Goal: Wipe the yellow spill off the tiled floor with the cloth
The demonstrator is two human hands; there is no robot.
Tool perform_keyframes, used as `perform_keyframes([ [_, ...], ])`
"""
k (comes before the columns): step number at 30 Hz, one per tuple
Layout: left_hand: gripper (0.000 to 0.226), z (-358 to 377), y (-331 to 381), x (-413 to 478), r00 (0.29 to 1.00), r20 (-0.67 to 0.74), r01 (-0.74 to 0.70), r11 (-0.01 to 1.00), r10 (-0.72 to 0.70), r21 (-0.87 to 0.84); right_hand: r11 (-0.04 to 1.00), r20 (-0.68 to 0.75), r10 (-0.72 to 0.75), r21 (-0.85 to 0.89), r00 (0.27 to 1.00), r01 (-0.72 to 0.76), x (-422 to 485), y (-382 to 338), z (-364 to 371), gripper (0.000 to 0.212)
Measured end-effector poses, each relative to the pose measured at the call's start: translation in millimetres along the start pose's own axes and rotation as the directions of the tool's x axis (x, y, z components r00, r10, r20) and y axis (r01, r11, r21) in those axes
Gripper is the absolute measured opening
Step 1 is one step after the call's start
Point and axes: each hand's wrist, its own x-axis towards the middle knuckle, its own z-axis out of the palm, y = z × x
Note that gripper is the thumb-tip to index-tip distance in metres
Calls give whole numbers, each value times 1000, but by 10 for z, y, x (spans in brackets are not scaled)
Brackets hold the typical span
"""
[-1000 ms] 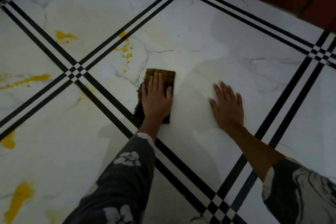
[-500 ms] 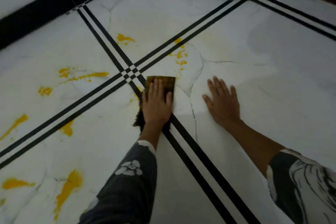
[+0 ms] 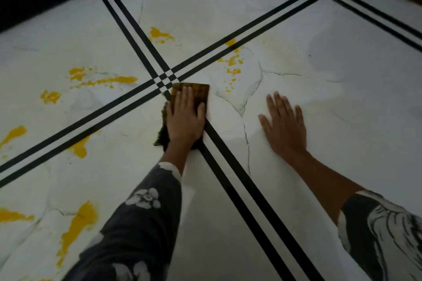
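The folded olive-brown cloth [image 3: 198, 91], likely soft and light, lies at the white tiled floor's [image 3: 342, 102] black stripe crossing [image 3: 165, 78] under the flat, straight-fingered left hand [image 3: 185, 120], best pushed palm-down; the right hand [image 3: 285, 126] rests spread, empty.

Single head-worn wide-angle view, looking forward and steeply down onto the white marble-patterned tiled floor [image 3: 342, 98] from close above. Both sleeved forearms enter from the lower edge. The left hand [image 3: 185, 118] lies at mid-frame and the right hand [image 3: 283, 123] right of centre. The crossing of black double stripes [image 3: 165, 78] sits just above centre. A black skirting band [image 3: 34, 2] cuts the upper left corner, the farthest part seen.
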Motion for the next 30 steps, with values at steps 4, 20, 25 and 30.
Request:
perform_keyframes([
  [4, 60, -72, -515, -54, 970, -71, 231, 972, -234, -43, 1000, -1, -1, 3, 1000, 1, -2, 1, 18, 70],
  [20, 69, 171, 354, -838, 999, -14, 45, 998, -46, -38, 999, 92, -45, 29, 995, 42, -73, 58, -55, 71],
  [25, 64, 222, 650, -1340, 990, -134, -54, 989, 35, -139, 994, 114, -85, 77, 990, 77, -368, 103, -86, 79],
  [30, 42, -71, 1239, -1402, 978, 99, 166, 403, -181, -900, 929, 172, 38, 356, 984, -98, -550, 113, -284, 50],
])
